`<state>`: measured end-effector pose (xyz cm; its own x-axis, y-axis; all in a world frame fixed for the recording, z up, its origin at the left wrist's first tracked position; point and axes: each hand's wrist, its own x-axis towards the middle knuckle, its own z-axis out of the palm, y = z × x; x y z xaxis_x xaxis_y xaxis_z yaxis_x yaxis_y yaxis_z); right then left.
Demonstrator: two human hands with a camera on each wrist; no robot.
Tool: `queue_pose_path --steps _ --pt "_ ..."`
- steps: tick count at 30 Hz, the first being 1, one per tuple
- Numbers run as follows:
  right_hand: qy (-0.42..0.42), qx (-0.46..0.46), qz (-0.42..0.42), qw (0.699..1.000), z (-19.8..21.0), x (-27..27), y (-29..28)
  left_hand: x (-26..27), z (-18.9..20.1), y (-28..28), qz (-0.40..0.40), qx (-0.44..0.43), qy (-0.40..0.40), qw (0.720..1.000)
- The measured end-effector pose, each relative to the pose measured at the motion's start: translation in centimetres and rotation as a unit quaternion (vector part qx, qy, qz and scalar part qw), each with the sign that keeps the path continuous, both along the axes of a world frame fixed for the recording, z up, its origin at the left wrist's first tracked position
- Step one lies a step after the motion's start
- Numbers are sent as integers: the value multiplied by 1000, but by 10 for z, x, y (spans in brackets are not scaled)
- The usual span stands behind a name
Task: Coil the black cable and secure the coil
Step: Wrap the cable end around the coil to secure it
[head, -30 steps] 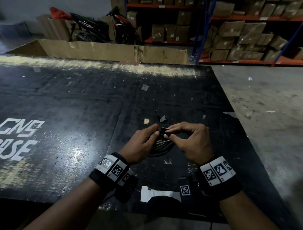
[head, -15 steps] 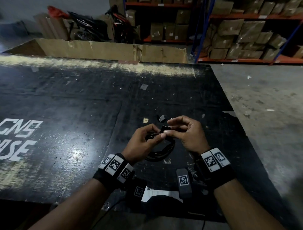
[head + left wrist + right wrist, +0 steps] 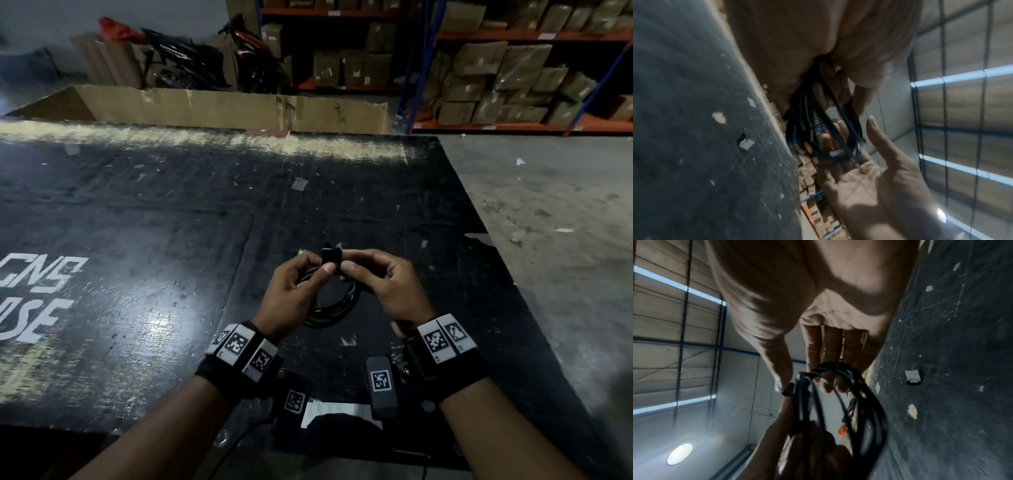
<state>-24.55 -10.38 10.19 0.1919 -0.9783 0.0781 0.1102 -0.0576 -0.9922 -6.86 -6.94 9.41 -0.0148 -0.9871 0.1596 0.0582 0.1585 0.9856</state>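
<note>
The black cable (image 3: pixel 330 303) is wound into a small coil that hangs between both hands above the black table (image 3: pixel 164 260). My left hand (image 3: pixel 322 270) grips the coil's upper left side, thumb on top. My right hand (image 3: pixel 346 265) pinches a short black strap (image 3: pixel 331 256) that sticks up at the coil's top. In the left wrist view the coil (image 3: pixel 813 116) runs out of the left palm, and the right hand (image 3: pixel 869 170) lies behind it with the thumb raised. In the right wrist view the right fingers (image 3: pixel 828 369) curl round the loops (image 3: pixel 869 402).
A small scrap (image 3: pixel 299 183) and other white flecks lie on the table. A white paper (image 3: pixel 339 409) sits at its near edge. An open cardboard box (image 3: pixel 219 106) stands behind the far edge. Shelves of cartons (image 3: pixel 507 68) are at the back right, bare concrete floor (image 3: pixel 555 240) to the right.
Both hands have risen a little with the coil and moved away from me. The strap's end now stands up between the fingertips.
</note>
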Motion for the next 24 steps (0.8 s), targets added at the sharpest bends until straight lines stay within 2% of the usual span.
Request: queue_pose_path --steps 4,9,12,15,18,21,24 --pt "-25 52 37 998 -12 7 11 -5 4 -3 38 26 153 987" --pt "-86 78 -19 993 -19 19 16 -14 13 -3 46 55 281 957" --pt "-120 70 -29 990 -16 29 24 -17 11 -6 69 56 286 954" --pt "-59 50 -55 995 -21 37 27 -22 9 -8 105 53 279 953" --pt "-13 54 -82 995 -23 39 24 -26 11 -4 105 56 296 948" --pt "-17 59 -81 995 -19 33 18 -25 7 -5 106 65 308 943" --pt "-67 110 -38 991 -9 20 8 -20 2 -6 93 86 316 940"
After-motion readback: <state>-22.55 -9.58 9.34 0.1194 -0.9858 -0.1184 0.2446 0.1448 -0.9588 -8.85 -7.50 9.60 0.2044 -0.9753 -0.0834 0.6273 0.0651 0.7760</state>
